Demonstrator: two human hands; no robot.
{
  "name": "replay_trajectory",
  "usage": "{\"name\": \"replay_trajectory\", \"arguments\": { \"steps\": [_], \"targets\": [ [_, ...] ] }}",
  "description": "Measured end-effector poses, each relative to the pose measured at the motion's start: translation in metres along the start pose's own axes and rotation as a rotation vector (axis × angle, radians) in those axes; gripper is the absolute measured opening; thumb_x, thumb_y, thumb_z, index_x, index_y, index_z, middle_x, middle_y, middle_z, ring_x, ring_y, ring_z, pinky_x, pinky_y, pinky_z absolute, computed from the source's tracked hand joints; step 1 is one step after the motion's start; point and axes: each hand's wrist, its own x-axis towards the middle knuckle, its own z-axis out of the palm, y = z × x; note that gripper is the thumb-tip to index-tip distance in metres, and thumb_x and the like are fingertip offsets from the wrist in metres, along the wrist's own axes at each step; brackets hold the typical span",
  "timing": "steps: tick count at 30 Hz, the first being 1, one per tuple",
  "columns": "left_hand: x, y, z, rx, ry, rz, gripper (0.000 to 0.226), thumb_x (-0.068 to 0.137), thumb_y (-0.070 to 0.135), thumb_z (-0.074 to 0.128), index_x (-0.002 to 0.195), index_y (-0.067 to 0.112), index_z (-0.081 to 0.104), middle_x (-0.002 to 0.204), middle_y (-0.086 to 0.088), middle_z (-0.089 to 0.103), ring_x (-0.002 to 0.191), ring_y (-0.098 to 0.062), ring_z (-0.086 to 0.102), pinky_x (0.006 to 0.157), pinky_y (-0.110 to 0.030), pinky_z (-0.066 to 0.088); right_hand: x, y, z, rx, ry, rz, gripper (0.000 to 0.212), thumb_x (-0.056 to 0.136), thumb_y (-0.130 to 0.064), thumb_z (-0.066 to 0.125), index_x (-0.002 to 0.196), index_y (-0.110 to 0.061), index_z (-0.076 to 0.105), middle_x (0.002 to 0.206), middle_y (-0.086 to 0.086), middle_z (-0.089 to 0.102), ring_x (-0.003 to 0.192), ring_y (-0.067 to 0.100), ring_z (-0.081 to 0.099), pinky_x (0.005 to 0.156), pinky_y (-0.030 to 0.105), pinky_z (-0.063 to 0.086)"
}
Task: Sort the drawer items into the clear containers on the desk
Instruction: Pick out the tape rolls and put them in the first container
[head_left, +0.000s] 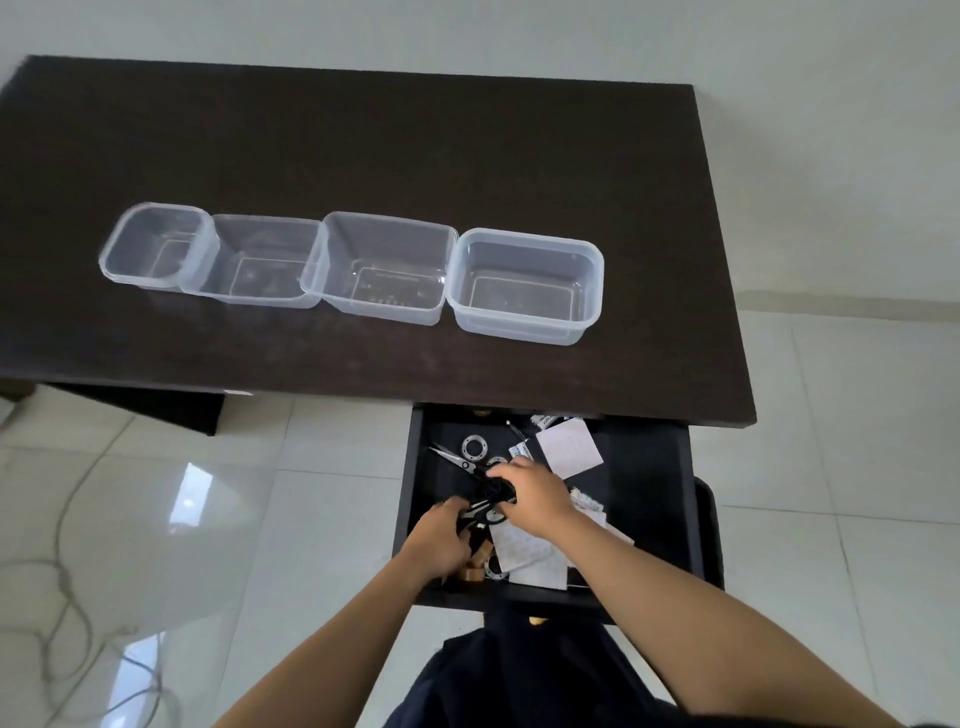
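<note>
Both hands are down in the open black drawer (649, 467) that juts out from under the dark brown worktop (363, 156). The left hand (441, 535) has its fingers curled around the black handles of a pair of steel-bladed scissors (467, 467), whose blades point away beyond the fingers. The right hand (530, 493) lies just beside it, fingers bent down over what looks like a second black handle or a dark roll — I cannot tell which, nor whether they truly pinch it.

Around the fingers lies the rest of the clutter: silvery tape rings (474, 447) just beyond, pale square paper pads (569, 447) to the right, small brown rolls (480, 561) under the left wrist. Well beyond the fingers, on the worktop, stand four clear plastic containers (524, 286) in a row, each touching or nearly touching its neighbour, all with nothing in them.

So the sorting seems barely begun — this looks like the first pick. The next move calls for freeing the scissors from the tangle and lifting them clear of the drawer's front edge toward one container.
</note>
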Motion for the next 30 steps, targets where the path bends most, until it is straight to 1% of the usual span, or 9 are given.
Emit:
{"name": "replay_trajectory", "arguments": {
  "steps": [2,3,4,6,8,10,12,23,30],
  "targets": [
    [-0.001,0.003,-0.001,-0.051,-0.034,0.005,0.046,0.085,0.002,0.048,0.131,0.011,0.047,0.118,-0.008,0.061,0.106,-0.019,0.059,0.085,-0.020,0.046,0.005,0.001,0.005,-0.094,-0.048,-0.038,0.050,0.084,-0.024,0.064,0.131,-0.033,0.050,0.123,0.000,0.050,0.113,0.024,0.050,0.091,0.037,0.044],
    [-0.001,0.004,-0.001,-0.098,-0.047,0.001,0.045,0.085,-0.002,0.046,0.128,0.011,0.049,0.104,-0.003,0.063,0.091,-0.009,0.063,0.072,-0.014,0.048,0.007,0.002,0.006,-0.127,-0.055,-0.045,0.050,0.084,-0.024,0.064,0.131,-0.034,0.050,0.122,0.000,0.049,0.112,0.023,0.050,0.091,0.037,0.042],
    [-0.001,0.005,-0.001,-0.148,-0.061,-0.006,0.044,0.084,-0.006,0.043,0.124,0.012,0.051,0.089,0.003,0.061,0.073,0.002,0.063,0.060,-0.008,0.047,0.007,0.003,0.007,-0.156,-0.050,-0.049,0.049,0.085,-0.024,0.063,0.131,-0.034,0.051,0.121,0.000,0.048,0.111,0.024,0.049,0.091,0.037,0.040],
    [0.001,0.004,0.000,-0.201,-0.074,-0.026,0.044,0.083,-0.012,0.039,0.113,0.019,0.050,0.076,0.009,0.054,0.055,0.014,0.057,0.052,-0.005,0.045,0.007,0.004,0.009,-0.211,-0.033,-0.047,0.046,0.085,-0.026,0.062,0.129,-0.034,0.053,0.122,-0.001,0.047,0.111,0.025,0.049,0.093,0.038,0.037],
    [0.002,0.001,-0.001,-0.228,-0.060,-0.024,0.045,0.081,-0.013,0.038,0.111,0.018,0.052,0.083,0.005,0.059,0.066,0.011,0.060,0.059,-0.007,0.046,0.007,0.005,0.011,-0.236,-0.025,-0.039,0.042,0.085,-0.029,0.062,0.127,-0.033,0.054,0.122,-0.001,0.047,0.111,0.025,0.049,0.094,0.039,0.036],
    [0.006,-0.003,-0.002,-0.224,-0.007,-0.006,0.051,0.080,-0.009,0.040,0.122,0.015,0.055,0.104,-0.003,0.064,0.094,-0.006,0.062,0.078,-0.014,0.045,0.007,0.004,0.010,-0.246,-0.024,-0.028,0.041,0.085,-0.032,0.063,0.125,-0.030,0.054,0.122,-0.001,0.048,0.112,0.026,0.049,0.096,0.041,0.035],
    [0.008,-0.005,-0.002,-0.230,0.030,0.017,0.051,0.081,-0.007,0.040,0.126,0.013,0.054,0.117,-0.005,0.063,0.106,-0.015,0.058,0.086,-0.017,0.041,0.007,0.001,0.007,-0.281,-0.037,-0.016,0.043,0.083,-0.034,0.064,0.124,-0.029,0.053,0.123,-0.001,0.048,0.114,0.026,0.048,0.096,0.042,0.034],
    [0.027,-0.003,-0.014,-0.304,0.089,0.055,0.042,0.086,-0.003,0.043,0.121,0.014,0.057,0.122,-0.002,0.062,0.117,-0.016,0.056,0.093,-0.016,0.037,0.004,-0.006,0.010,-0.337,-0.087,0.067,0.055,0.074,-0.042,0.073,0.123,-0.039,0.049,0.123,0.001,0.039,0.111,0.030,0.046,0.098,0.048,0.036],
    [0.028,-0.005,-0.012,-0.285,0.098,0.069,0.040,0.089,0.000,0.045,0.124,0.016,0.055,0.128,-0.001,0.057,0.122,-0.015,0.050,0.094,-0.015,0.034,0.006,-0.004,0.010,-0.323,-0.051,0.073,0.056,0.071,-0.042,0.070,0.119,-0.023,0.049,0.121,0.004,0.050,0.112,0.030,0.051,0.095,0.044,0.038]
  ]
}}
